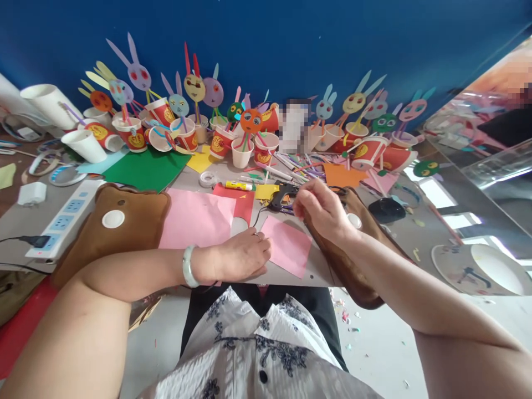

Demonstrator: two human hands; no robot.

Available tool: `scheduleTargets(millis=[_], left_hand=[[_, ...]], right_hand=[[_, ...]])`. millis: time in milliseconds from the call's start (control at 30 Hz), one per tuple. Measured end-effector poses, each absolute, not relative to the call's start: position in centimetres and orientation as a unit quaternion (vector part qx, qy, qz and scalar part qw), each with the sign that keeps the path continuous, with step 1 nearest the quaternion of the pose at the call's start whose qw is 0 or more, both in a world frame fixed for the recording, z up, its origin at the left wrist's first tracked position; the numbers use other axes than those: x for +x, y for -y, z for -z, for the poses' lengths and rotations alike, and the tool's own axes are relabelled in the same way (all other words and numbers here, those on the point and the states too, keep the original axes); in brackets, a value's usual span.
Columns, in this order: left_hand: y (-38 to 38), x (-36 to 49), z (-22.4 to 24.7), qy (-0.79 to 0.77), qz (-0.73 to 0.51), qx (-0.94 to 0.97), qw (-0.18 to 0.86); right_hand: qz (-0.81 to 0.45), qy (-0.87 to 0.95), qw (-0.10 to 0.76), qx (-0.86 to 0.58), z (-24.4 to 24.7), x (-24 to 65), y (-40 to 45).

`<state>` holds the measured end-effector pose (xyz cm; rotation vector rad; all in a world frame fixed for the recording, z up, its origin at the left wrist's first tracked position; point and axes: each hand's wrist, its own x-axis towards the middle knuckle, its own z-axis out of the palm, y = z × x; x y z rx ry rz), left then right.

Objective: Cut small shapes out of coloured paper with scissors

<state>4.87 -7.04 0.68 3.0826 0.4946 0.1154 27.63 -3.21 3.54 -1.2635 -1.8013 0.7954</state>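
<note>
My left hand [245, 255], with a pale bangle at its wrist, rests at the table's front edge with its fingers curled together. Its fingertips meet the left side of a small pink paper square [290, 246]; anything pinched between them is hidden. Curled and closed, my right hand [322, 210] is just right of a black tool like a glue gun [286, 195]. Whatever its fingers may hold cannot be made out. A larger pink sheet [197, 219] lies behind my left forearm, beside a red sheet [244, 205] and a yellow glue stick [239, 185].
Paper cups [242, 152] with paper rabbit faces line the blue wall. Brown cushioned pads [133, 221] lie at both sides. A white power strip [68, 219] stands left, a green sheet [147, 166] behind it. Right are a black mouse [386, 209] and a round plate [453, 266].
</note>
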Motion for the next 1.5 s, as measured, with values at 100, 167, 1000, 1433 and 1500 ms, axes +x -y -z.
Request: scheduleTargets(millis=[100,167,1000,1433,1500], left_hand=[[7.7,4.9,-0.7,-0.173,-0.031,0.984,-0.023],[8.0,5.0,-0.4,-0.184,-0.032,0.982,-0.029],[8.8,5.8,0.2,-0.188,-0.048,0.979,-0.055],[7.7,5.9,1.1,-0.201,-0.134,0.97,-0.03],[7.1,5.8,1.1,-0.193,-0.164,0.967,-0.037]], right_hand=[[-0.299,0.766,0.317,-0.472,-2.2,26.7,2.4],[-0.294,0.794,0.282,-0.451,-0.9,26.7,2.2],[-0.264,0.853,0.212,-0.397,2.1,27.8,2.8],[-0.251,0.885,0.153,-0.36,1.5,28.0,2.6],[-0.249,0.887,0.153,-0.356,1.4,28.0,2.5]])
